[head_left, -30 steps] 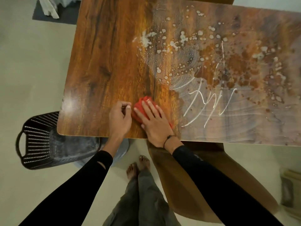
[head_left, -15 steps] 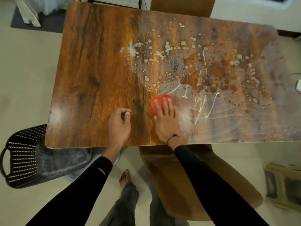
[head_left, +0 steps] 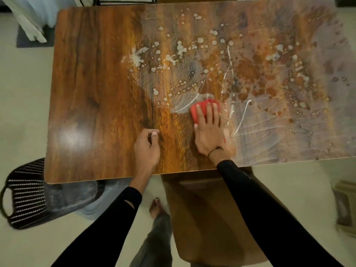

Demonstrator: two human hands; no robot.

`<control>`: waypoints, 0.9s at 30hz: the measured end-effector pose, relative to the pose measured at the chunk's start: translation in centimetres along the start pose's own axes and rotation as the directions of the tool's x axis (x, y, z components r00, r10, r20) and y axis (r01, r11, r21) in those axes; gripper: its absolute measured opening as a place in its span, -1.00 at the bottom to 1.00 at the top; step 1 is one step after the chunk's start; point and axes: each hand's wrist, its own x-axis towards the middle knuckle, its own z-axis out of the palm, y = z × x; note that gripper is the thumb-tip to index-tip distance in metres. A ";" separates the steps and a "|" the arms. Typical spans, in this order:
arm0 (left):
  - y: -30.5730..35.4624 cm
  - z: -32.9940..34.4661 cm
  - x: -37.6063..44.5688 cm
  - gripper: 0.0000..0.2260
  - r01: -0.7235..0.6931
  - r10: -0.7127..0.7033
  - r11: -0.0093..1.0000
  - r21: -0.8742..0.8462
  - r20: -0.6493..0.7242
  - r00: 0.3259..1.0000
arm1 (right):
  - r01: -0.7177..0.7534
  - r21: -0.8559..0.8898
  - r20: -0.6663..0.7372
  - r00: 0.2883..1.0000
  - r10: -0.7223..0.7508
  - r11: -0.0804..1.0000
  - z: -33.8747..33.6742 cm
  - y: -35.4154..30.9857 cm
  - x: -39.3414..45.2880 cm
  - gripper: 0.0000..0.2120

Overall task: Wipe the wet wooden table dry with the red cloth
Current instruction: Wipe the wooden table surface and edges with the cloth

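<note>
Here, right hand flat on red cloth, bunched, no clear long axis.

The tabletop is glossy wood-grain, beaded and streaked with water toward three o'clock, under a soft red cloth; at seven o'clock, a slotted black plastic basket.
</note>
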 end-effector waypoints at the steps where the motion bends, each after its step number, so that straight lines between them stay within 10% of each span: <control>1: 0.3 0.4 0.0 -0.82 0.011 -0.011 1.000 0.005 -0.008 1.000 | 0.082 0.002 0.014 0.997 -0.082 0.997 0.5 -1.2 0.0 -0.34; 6: 1.9 1.4 0.8 -0.84 0.063 -0.063 0.997 0.051 -0.003 0.998 | 0.412 -0.007 0.087 0.908 -0.410 0.911 1.0 1.6 -5.0 -0.29; 15: 4.0 6.5 0.7 -0.88 -0.031 0.032 0.995 0.095 -0.013 0.999 | -0.029 0.007 -0.008 1.000 0.029 1.000 -2.5 9.4 1.5 -0.35; 22: 3.9 6.3 1.2 -0.83 0.061 -0.051 0.996 0.065 -0.152 0.987 | 0.464 0.012 0.072 0.883 -0.463 0.886 -0.2 4.6 -4.0 -0.29; 27: 4.5 6.4 2.2 -0.82 0.087 -0.075 0.994 0.062 -0.176 0.982 | 0.347 -0.020 0.101 0.934 -0.344 0.938 -2.0 13.8 -6.1 -0.32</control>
